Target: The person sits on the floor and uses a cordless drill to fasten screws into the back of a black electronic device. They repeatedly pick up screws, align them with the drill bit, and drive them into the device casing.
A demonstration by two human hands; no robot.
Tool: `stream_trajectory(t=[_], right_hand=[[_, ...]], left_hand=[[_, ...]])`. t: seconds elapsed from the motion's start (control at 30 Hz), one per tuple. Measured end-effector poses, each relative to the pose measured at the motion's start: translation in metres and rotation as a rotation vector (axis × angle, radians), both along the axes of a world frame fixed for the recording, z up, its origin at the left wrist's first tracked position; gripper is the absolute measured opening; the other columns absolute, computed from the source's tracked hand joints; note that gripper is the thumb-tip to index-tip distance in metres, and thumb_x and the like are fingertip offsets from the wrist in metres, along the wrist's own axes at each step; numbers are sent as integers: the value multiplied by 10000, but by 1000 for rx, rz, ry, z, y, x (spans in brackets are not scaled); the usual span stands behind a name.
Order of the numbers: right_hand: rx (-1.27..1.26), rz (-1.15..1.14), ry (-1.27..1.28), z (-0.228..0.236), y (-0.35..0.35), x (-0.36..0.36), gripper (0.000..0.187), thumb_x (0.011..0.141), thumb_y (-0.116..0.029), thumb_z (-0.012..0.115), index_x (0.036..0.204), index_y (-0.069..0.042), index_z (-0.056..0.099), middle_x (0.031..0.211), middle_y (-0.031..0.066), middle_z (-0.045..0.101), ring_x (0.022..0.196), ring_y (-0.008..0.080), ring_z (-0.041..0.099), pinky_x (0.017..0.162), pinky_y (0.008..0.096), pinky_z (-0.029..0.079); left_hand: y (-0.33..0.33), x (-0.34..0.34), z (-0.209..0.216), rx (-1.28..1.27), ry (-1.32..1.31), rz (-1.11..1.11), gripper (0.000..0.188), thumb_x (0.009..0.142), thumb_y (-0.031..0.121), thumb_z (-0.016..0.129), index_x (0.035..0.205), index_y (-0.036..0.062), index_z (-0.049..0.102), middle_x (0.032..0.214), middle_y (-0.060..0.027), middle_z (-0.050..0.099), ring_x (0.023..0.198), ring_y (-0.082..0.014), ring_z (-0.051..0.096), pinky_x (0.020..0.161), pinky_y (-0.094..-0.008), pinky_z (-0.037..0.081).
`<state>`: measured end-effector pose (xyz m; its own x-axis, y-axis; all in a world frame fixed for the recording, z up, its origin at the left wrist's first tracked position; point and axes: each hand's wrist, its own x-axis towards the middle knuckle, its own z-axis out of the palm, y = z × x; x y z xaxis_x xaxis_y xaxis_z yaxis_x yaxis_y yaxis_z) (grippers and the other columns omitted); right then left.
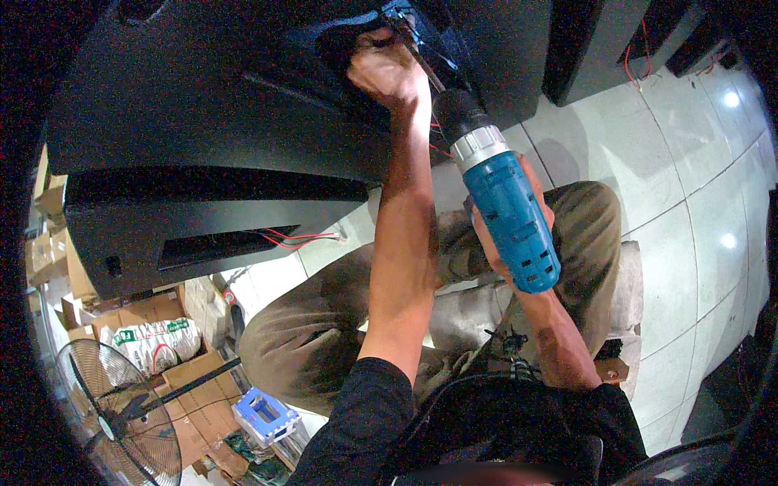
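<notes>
Your right hand (pixel 539 193) is clamped around 1 blue drill (pixel 510 215), its bit (pixel 427 70) angled toward the black cabinet (pixel 243 89). Your left hand (pixel 391 77) sits beside the bit; cannot tell its grip.

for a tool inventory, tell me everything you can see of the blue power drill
The power drill has a blue, plastic-looking body with dark vent slots near its rear, a pale ringed collar, a black chuck and a long, slim, metallic-looking bit. It slants up and left beside the left forearm. The right hand grips it from beneath, hiding the handle. The bit's tip ends near the left hand, by the black panel; whether it touches anything or spins can't be told.
</notes>
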<state>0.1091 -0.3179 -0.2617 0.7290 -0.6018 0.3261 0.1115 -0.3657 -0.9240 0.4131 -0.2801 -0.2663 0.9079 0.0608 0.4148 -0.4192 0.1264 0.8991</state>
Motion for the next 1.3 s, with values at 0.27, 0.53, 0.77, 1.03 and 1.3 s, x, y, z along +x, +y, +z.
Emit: stream_trajectory(t=[0.27, 0.53, 0.77, 1.03, 1.3], right_hand=[[-18, 2, 26, 0, -7, 2, 700, 746, -112, 727, 1334, 46, 383, 1015, 143, 655, 908, 235, 645, 867, 334, 488], [-33, 16, -25, -6, -17, 13, 693, 732, -99, 724, 1332, 30, 402, 1117, 167, 624, 1015, 287, 623, 919, 344, 467], [-7, 29, -5, -8, -29, 21, 637, 722, -97, 720, 1298, -3, 465, 1159, 162, 607, 1048, 274, 608, 930, 341, 459], [55, 45, -173, -28, -59, 10, 620, 732, -104, 721, 1293, -7, 477, 1149, 153, 612, 1032, 254, 615, 921, 337, 458], [32, -118, 30, -2, -18, -89, 628, 708, -192, 780, 1253, -24, 515, 1119, 113, 625, 996, 214, 615, 914, 340, 461]], left_hand=[[-30, -59, 32, 429, -371, 469, 168, 697, 120, 777, 678, -2, 663, 631, -145, 661, 536, -218, 627, 522, -380, 476], [-39, -48, 20, 378, -366, 414, 169, 700, 125, 777, 671, 1, 665, 629, -143, 662, 530, -216, 626, 515, -381, 472], [-42, -15, -3, 189, -370, 240, 175, 699, 133, 782, 659, 5, 668, 629, -143, 666, 523, -220, 625, 510, -382, 470], [-64, -52, -4, 655, -167, 475, 181, 677, 167, 797, 714, 26, 688, 682, -162, 675, 610, -281, 665, 562, -407, 509], [-46, -74, 16, 611, -277, 274, 258, 728, 136, 735, 912, 11, 605, 823, -170, 656, 697, -328, 640, 627, -407, 501]])
